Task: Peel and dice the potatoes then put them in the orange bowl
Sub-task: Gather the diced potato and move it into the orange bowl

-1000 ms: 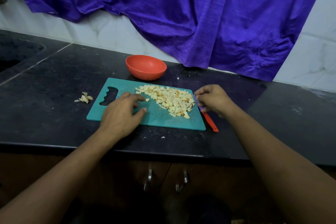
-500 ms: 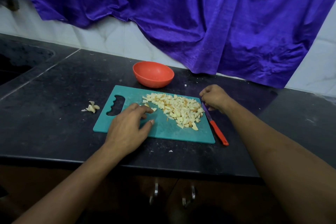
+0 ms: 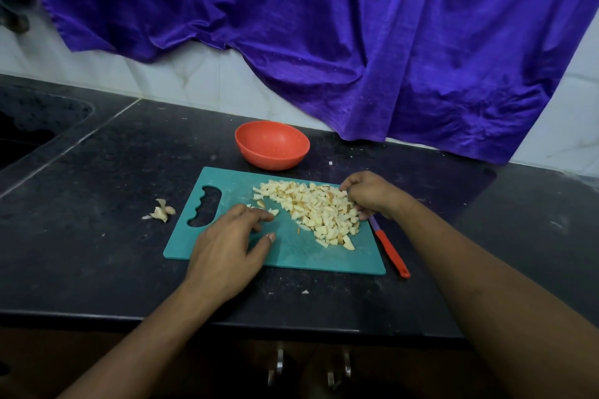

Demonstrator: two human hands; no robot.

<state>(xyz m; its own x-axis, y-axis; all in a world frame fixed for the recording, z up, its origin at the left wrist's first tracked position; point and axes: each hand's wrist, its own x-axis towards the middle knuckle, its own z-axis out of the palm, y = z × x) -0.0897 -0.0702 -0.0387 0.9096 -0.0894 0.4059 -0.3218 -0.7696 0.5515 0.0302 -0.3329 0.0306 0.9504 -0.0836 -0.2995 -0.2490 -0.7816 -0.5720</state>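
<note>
A pile of diced potato (image 3: 311, 207) lies on the right half of a teal cutting board (image 3: 291, 257) on the black counter. An orange bowl (image 3: 272, 155) stands just behind the board, with nothing visible inside. My left hand (image 3: 227, 246) rests on the board with relaxed fingers, its fingertips touching a few stray pieces at the pile's left edge. My right hand (image 3: 369, 193) sits at the pile's right edge, its fingers curled over the pieces there. A knife with an orange handle (image 3: 390, 251) lies on the counter along the board's right side, and neither hand holds it.
A small heap of peel scraps (image 3: 162, 211) lies left of the board. A sunken sink (image 3: 32, 126) is at the far left. A purple cloth (image 3: 324, 42) hangs over the tiled wall behind. The counter's front edge (image 3: 291, 322) runs just below my wrists.
My right hand has let go of the knife, which lies beside the board, and has moved onto the right edge of the pile. My left hand has stayed on the board.
</note>
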